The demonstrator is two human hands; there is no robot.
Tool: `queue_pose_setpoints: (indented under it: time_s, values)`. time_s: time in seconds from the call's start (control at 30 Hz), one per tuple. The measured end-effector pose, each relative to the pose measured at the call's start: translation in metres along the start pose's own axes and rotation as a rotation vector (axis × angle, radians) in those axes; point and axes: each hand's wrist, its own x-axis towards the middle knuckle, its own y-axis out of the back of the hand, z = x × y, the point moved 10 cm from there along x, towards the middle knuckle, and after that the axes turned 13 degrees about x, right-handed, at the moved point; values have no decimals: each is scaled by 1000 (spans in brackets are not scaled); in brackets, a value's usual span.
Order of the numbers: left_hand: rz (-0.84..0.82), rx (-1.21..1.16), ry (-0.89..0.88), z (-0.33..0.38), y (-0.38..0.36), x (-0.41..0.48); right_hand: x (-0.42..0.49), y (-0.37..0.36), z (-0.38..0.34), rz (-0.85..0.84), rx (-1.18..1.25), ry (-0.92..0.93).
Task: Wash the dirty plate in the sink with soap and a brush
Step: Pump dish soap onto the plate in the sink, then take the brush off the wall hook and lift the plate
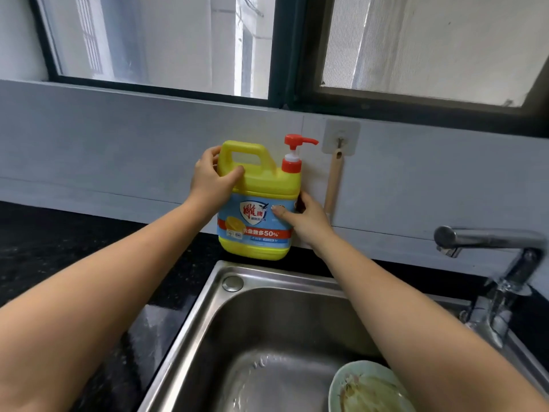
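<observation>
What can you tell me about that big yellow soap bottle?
The soap bottle is a yellow plastic jug with a moulded handle, a red pump on top and a blue and red label. It stands upright on the dark counter behind the sink, by the wall. The left hand grips its handle side; the right hand holds its lower right side.

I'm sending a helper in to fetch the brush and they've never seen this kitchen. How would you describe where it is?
Start at the steel sink and look up the pale wall behind it, below the window. Right of the yellow soap jug that both hands hold, a clear stick-on hook carries the brush. Only its slim, pale wooden handle shows, the one thing hanging on that wall.
</observation>
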Motion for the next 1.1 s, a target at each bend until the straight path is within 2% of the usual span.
queue_pose_setpoints:
  time_s: [0.17, 0.3, 0.4, 0.5, 0.67, 0.9, 1.1]
  values:
    - [-73, 74, -16, 0, -3, 2, -2, 10, -14, 69, -67, 53]
    - [42, 200, 4, -3, 9, -9, -20, 60, -40, 438, -394, 229]
    - [138, 223, 0, -1, 15, -28, -26, 88, -43, 606, -500, 170]
    - [160, 219, 3, -1, 10, -49, -16, 93, -38, 554, -580, 56]
    - [105, 179, 13, 1, -8, -74, -9, 90, -35, 500, -584, 11]
    - [25, 232, -11, 4, -28, -90, -26, 89, -53, 580, -394, 144]
    - [-223, 178, 19, 0, -62, -103, -30, 86, -60, 559, -152, 106]
